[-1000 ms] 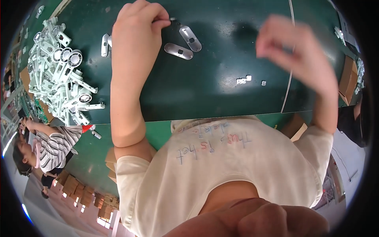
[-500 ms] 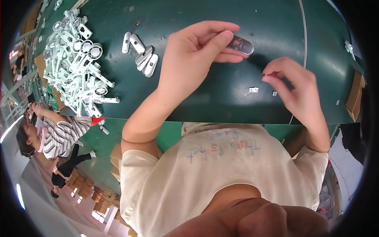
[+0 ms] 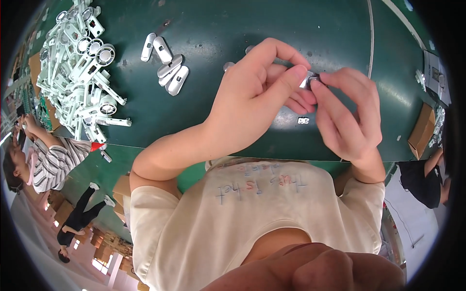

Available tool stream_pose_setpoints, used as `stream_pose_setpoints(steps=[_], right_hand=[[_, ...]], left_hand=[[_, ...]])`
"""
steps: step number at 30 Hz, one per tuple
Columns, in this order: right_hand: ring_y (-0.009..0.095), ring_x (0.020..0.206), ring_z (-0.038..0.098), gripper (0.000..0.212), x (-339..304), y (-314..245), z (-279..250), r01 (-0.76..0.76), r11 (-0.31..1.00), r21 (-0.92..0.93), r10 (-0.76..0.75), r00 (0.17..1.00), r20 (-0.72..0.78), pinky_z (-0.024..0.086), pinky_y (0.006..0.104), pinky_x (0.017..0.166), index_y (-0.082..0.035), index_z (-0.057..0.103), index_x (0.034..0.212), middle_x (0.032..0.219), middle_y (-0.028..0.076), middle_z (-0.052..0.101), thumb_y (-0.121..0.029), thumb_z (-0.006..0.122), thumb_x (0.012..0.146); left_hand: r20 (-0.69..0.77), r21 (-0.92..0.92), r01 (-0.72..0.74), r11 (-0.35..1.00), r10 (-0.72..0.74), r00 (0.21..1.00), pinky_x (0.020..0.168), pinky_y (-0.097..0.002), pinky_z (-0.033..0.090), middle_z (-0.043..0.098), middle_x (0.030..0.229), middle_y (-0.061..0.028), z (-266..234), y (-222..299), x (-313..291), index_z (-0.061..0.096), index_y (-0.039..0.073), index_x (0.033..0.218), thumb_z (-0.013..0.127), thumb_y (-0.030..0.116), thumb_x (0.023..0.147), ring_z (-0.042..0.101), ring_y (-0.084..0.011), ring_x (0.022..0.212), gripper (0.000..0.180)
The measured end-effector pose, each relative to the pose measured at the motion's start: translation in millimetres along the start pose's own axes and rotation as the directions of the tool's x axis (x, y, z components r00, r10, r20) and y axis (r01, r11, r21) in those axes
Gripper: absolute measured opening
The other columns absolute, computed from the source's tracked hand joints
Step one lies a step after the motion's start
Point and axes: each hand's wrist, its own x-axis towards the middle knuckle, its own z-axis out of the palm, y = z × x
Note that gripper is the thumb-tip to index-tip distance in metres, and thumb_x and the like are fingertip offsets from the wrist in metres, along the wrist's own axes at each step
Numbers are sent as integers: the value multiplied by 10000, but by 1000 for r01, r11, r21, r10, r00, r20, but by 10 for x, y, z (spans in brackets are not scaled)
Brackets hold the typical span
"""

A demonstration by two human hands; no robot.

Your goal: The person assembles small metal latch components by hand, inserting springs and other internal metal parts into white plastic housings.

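Observation:
My left hand (image 3: 257, 92) is closed around a small oblong grey casing (image 3: 305, 83), thumb on top and fingers beneath. Most of the casing is covered by the fingers. My right hand (image 3: 350, 109) pinches at the casing's right end, thumb and forefinger closed there; whether a tiny part sits between them is hidden. On the table just below the hands lie small white square pieces (image 3: 303, 120). Left of my left wrist, several silver oblong casings (image 3: 170, 63) are grouped together. Rounded grey ends (image 3: 228, 66) peek out behind my left hand.
A heap of pale handle-like parts with round rings (image 3: 82, 72) covers the left of the green table (image 3: 194, 121). A cardboard box (image 3: 421, 131) stands at the right edge. Co-workers are at the far left (image 3: 48, 162) and right (image 3: 422, 179).
My right hand has risen to meet the casing, and my left hand has moved right and slightly down with it. A single white piece near my right hand no longer shows. The view has shifted slightly.

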Motion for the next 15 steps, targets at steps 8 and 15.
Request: stream_pose_setpoints(steps=[8,15], right_hand=[[305,793,603,301,-7,-71,-74,-101,988,119,98,995,36,527,339,645,85,643,918,973,226,579,110,633,618],[305,785,626,262,-11,18,-92,-119,975,186,119,993,11,544,347,652,113,577,898,954,255,597,86,689,662]], left_hand=[[116,26,-158,987,154,981,663,-248,539,644,829,-97,-17,-89,22,488,-18,1043,536,46,901,652,-139,744,163],[156,202,-195,960,165,974,677,-261,546,617,939,-140,-21,-67,47,446,-56,1189,548,-122,829,648,-188,798,381]])
